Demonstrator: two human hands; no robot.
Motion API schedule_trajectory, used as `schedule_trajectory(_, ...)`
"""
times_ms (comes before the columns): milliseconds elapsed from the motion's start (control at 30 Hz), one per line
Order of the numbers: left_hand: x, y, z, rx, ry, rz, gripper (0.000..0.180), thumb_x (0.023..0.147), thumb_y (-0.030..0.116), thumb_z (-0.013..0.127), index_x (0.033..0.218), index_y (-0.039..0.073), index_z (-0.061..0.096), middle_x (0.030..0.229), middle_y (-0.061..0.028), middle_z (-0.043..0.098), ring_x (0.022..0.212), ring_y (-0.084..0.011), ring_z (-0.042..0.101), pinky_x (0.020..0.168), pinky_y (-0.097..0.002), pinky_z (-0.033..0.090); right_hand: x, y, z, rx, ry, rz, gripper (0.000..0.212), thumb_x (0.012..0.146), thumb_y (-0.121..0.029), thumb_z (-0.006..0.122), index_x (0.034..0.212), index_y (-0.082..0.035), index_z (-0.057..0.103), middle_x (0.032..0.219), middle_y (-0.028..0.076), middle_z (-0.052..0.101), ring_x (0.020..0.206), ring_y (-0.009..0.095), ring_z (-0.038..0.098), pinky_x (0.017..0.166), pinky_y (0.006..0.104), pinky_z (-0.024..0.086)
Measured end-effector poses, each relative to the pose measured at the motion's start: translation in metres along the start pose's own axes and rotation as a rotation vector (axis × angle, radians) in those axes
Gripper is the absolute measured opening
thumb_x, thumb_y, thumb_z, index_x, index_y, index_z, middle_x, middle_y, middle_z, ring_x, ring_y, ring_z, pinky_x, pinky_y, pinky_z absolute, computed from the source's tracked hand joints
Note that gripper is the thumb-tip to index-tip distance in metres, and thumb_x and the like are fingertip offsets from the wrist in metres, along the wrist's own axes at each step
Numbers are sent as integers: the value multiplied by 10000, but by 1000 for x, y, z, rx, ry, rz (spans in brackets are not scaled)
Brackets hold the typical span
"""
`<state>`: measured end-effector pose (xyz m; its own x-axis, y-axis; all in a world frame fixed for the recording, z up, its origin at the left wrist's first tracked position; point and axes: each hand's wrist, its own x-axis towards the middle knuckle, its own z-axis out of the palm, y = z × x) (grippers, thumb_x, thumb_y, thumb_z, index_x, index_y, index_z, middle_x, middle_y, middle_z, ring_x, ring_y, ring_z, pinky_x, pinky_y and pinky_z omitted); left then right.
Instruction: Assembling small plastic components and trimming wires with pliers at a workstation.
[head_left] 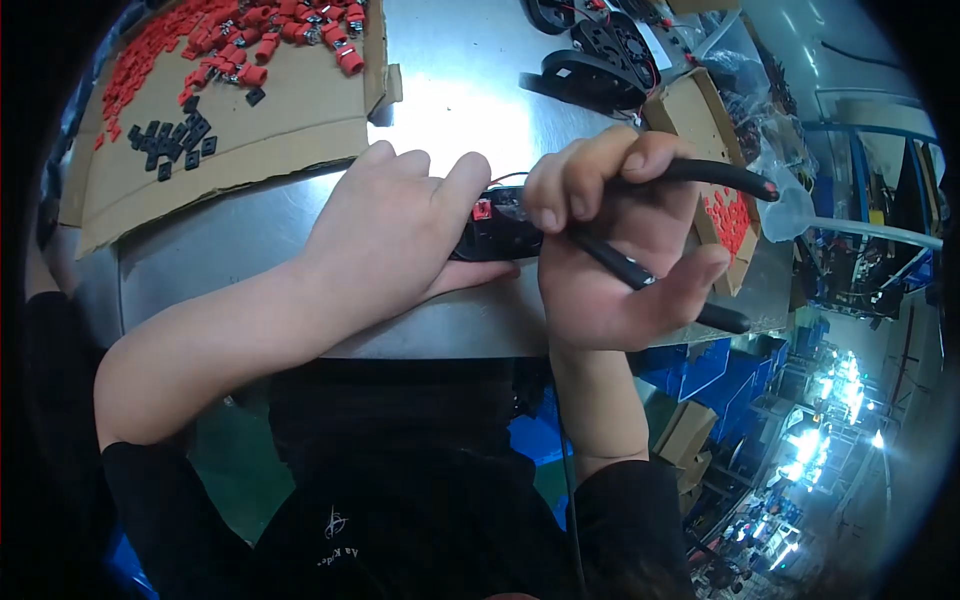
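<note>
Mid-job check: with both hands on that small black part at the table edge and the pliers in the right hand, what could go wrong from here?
1. The small black part sits near the metal table's front edge; a slip could knock it off.
2. The left hand pins it right beside the black-handled pliers in the right hand, so fingers might get pinched.
3. Its thin red wire may snag or tear.

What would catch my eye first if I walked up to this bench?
Two bare hands meet at the centre of the shiny metal table: the left hand presses a small black part with a red tab, and the right hand holds a black-handled tool. At upper left, a cardboard sheet carries bright red plastic pieces.
</note>
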<state>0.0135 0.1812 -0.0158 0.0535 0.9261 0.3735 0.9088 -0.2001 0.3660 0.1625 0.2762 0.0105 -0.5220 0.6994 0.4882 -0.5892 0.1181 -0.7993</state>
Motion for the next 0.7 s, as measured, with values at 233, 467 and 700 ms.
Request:
schedule_trajectory(233, -1, 1, -2, 23, -35, 2, 635, 806, 554, 805, 1082, 53, 531, 693, -75, 656, 775, -260, 654, 759, -387, 442, -2, 9, 5, -90, 32, 46, 813, 948, -861, 346, 1105, -69, 444, 821, 92, 466, 687, 184, 472, 661, 334, 440)
schedule_trajectory(467, 0, 2, 0, 35, -60, -5, 639, 775, 521, 839, 1076, 58, 517, 698, -69, 668, 775, -248, 667, 766, -376, 449, -3, 15, 9, -104, 50, -9, 761, 986, -829, 269, 1027, -89, 443, 714, 48, 444, 574, 160, 444, 573, 312, 433)
schedule_trajectory(700, -2, 4, 3, 83, -23, -55, 655, 726, 433, 887, 1064, 46, 482, 662, -91, 661, 710, -272, 699, 706, -357, 486, 1, 22, 40, -55, 444, -18, 546, 1095, -635, 330, 942, -122, 436, 666, 9, 369, 529, 127, 366, 519, 286, 358)
